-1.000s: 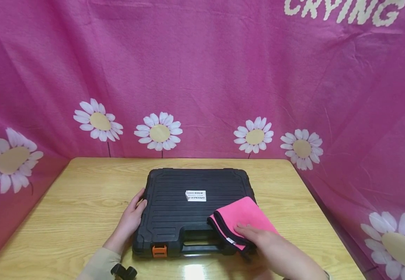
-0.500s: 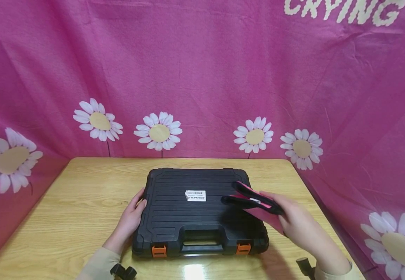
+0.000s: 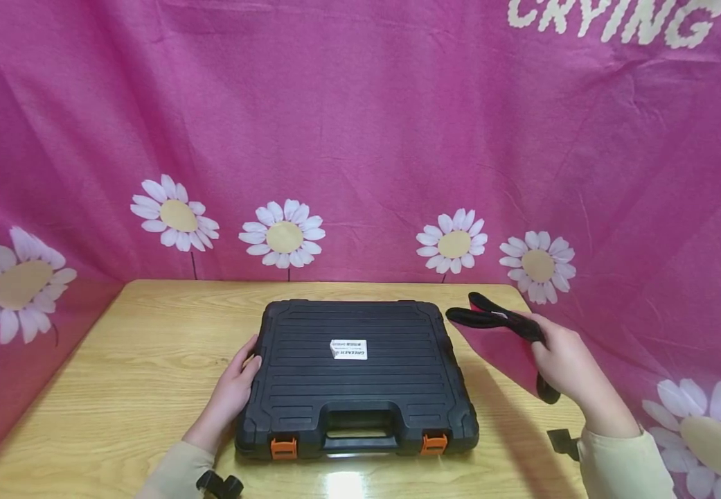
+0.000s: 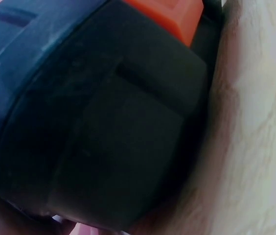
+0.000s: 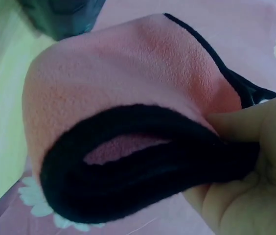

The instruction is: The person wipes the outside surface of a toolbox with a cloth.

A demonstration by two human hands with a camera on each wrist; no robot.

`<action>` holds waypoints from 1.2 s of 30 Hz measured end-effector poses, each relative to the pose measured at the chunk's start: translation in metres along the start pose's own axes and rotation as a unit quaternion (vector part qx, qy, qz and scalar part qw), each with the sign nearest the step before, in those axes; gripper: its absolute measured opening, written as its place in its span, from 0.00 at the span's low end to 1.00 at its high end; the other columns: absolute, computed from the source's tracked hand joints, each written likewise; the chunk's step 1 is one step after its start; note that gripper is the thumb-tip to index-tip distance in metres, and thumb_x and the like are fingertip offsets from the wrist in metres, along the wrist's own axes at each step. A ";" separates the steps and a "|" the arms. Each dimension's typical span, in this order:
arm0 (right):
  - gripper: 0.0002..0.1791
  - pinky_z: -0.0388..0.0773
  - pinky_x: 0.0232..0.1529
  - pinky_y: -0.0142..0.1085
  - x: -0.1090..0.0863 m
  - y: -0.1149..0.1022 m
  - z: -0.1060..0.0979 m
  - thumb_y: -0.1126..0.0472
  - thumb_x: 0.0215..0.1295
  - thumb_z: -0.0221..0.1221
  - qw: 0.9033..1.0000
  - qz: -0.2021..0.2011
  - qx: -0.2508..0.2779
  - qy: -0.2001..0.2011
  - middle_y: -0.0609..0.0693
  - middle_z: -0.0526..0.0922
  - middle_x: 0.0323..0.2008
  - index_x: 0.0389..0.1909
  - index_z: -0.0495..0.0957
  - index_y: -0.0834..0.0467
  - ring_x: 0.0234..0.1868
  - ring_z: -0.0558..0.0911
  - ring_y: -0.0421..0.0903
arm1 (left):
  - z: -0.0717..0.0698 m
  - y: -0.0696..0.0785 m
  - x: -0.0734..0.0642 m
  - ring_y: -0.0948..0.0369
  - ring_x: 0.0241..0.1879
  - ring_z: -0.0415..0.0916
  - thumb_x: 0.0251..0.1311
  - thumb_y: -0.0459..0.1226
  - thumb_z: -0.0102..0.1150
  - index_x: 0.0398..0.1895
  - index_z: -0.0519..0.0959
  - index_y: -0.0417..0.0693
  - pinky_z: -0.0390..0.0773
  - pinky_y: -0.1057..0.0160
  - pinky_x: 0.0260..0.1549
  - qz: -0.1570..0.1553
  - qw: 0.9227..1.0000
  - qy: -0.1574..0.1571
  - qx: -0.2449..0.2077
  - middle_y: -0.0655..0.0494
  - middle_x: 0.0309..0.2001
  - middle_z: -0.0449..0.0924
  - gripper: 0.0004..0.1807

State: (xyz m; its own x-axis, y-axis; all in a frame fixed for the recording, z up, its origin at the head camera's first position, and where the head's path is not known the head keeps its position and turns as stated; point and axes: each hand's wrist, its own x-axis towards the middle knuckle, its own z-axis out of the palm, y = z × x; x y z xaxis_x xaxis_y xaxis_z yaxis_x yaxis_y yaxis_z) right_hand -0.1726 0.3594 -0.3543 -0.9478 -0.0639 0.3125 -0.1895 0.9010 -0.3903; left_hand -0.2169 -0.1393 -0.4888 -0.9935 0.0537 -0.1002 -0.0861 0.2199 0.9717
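Note:
A black plastic tool case (image 3: pixel 360 378) lies flat on the table with its handle toward me. It has two orange latches and a white label on its ribbed lid. My left hand (image 3: pixel 230 388) rests against the case's left side, fingers extended along it. In the left wrist view the case's corner (image 4: pixel 94 122) fills most of the picture. My right hand (image 3: pixel 568 360) pinches a folded pink cloth (image 3: pixel 503 353) with black edging between thumb and fingers, raised to the right of the case. From the right wrist view, the cloth (image 5: pixel 118 73) bends over in a loop.
A wooden table (image 3: pixel 148 360) lies under the case, with bare wood at its left side. A pink curtain (image 3: pixel 360 138) printed with daisies stands around the table's back and sides. Small black mounts (image 3: pixel 218 485) sit at my wrists.
My right hand has lifted the pink cloth off the case's front right part and carried it right and away from me, uncovering the right latch. My left hand stays in place.

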 end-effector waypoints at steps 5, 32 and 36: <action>0.24 0.76 0.52 0.67 0.016 0.022 0.005 0.75 0.62 0.50 1.000 0.019 -0.020 0.000 0.77 0.82 0.51 0.60 0.75 0.72 0.50 0.82 0.74 | -0.001 0.000 0.000 0.36 0.74 0.62 0.83 0.40 0.37 0.84 0.47 0.46 0.65 0.39 0.72 -0.005 1.000 0.004 0.007 0.34 0.81 0.49 0.31; 0.21 0.80 0.53 0.61 0.016 0.054 0.075 0.72 0.61 0.67 0.998 -0.038 -0.039 -0.030 0.68 0.87 0.47 0.56 0.80 0.68 0.48 0.86 0.66 | 0.000 0.001 -0.001 0.37 0.74 0.61 0.83 0.41 0.38 0.84 0.48 0.48 0.65 0.38 0.72 -0.010 1.000 0.006 0.000 0.36 0.81 0.49 0.32; 0.28 0.78 0.57 0.62 0.010 0.050 0.082 0.78 0.61 0.63 0.997 -0.066 -0.023 -0.041 0.65 0.85 0.55 0.63 0.79 0.62 0.57 0.83 0.67 | 0.000 0.001 -0.001 0.37 0.74 0.62 0.83 0.40 0.38 0.84 0.48 0.47 0.66 0.39 0.71 -0.008 1.000 0.005 -0.001 0.36 0.81 0.49 0.31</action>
State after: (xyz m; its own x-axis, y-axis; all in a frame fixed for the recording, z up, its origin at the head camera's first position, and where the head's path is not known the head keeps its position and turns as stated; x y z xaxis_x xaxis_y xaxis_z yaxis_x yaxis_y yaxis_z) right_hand -0.2129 0.3689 -0.4418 -0.9337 -0.2155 0.2859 -0.3030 0.9010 -0.3105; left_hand -0.2161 -0.1393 -0.4882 -0.9928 0.0397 -0.1127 -0.1014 0.2185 0.9706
